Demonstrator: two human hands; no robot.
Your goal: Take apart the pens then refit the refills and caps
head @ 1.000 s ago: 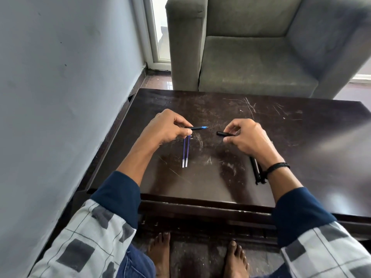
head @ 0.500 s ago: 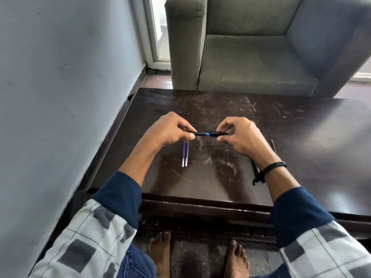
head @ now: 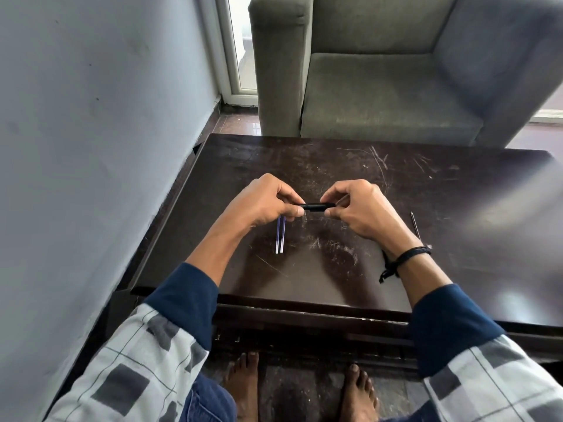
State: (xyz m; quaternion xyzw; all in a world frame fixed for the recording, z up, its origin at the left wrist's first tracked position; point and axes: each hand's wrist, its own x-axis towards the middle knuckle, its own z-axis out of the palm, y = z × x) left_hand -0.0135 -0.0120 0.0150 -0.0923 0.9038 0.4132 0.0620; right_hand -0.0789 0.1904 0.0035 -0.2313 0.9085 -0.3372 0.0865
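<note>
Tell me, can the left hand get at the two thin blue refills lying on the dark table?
Probably yes: the thin blue refills lie uncovered right by the left hand. But its grip is pinching the slim black pen, so it would need to let go first.

Pen point(head: 316, 206) black; two refills point(head: 278, 236) blue-violet, paler and clear at the near ends; surface point(head: 426, 193) very dark brown, glossy, crossed with pale scratches. Sleeves point(head: 131, 370): navy cuffs, then pale grey cloth with thin dark grid lines and scattered dark grey squares; wristband point(head: 408, 257) black, jeans point(head: 210, 400) blue. Armchair point(head: 380, 95) dull grey-green, wall point(head: 91, 117) pale blue-grey with a few dark specks, window frame point(head: 231, 56) white, floor tiles point(head: 240, 123) reddish brown.
</note>
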